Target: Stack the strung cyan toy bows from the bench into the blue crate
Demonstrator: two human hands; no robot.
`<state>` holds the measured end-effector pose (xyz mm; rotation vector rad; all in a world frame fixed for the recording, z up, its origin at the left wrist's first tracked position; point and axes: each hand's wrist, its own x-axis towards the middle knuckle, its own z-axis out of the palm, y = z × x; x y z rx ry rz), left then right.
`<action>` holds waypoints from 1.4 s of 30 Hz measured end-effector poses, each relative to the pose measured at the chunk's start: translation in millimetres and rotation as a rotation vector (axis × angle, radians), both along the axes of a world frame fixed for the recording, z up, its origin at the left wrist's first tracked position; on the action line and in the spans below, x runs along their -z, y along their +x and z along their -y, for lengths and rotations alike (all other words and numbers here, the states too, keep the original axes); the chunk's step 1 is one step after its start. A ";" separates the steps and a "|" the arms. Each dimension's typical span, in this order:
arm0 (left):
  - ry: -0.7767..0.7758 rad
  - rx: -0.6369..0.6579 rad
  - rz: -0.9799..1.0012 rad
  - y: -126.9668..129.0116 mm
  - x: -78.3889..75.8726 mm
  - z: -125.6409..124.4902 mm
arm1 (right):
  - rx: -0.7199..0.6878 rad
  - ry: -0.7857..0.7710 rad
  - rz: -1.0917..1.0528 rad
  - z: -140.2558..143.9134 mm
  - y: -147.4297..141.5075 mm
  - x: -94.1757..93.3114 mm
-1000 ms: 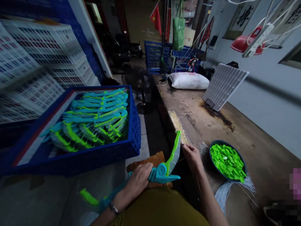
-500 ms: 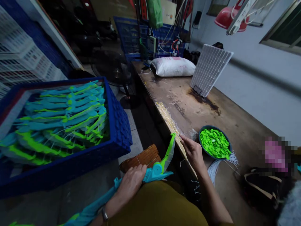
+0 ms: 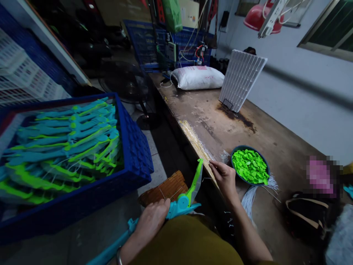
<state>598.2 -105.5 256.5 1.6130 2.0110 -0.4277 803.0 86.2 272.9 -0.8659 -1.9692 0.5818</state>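
Observation:
My left hand [image 3: 153, 219] is wrapped round a long teal plastic part [image 3: 176, 209], held low in front of my body. A bright green arm [image 3: 195, 181] backed by a translucent sheet rises from its round teal joint. Just right of the green tip, my right hand [image 3: 224, 176] pinches its thumb and fingers together; what they hold is too small to make out. A thin pale strand shows below those fingertips. Beside that hand, a dark bowl [image 3: 268, 162] holds many small green pieces [image 3: 249, 165]. White cords [image 3: 248, 202] lie bundled at the bowl's near side.
A blue crate [image 3: 135, 147] full of similar teal-and-green parts [image 3: 74, 132] stands at left. Yellow strips in clear wrap [image 3: 194, 138] run along the table's edge. A white sack [image 3: 198, 78], a white ribbed panel [image 3: 242, 79] and a dark bag [image 3: 306, 217] are on the table [image 3: 204, 106].
The view has turned slightly, so most things sit a little further left. Both hands keep nearly the same grip, and the green arm stands a bit more edge-on.

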 end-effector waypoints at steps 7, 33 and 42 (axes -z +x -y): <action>0.218 0.005 0.019 -10.9 50.2 14.2 | 0.087 0.230 0.222 1.8 -7.4 2.1; 0.037 0.044 -0.028 -0.8 17.3 1.5 | 0.175 0.310 0.411 -4.4 -19.9 21.0; 0.043 0.076 0.011 4.6 -0.6 -6.0 | 0.148 0.223 0.650 -16.5 -38.2 22.3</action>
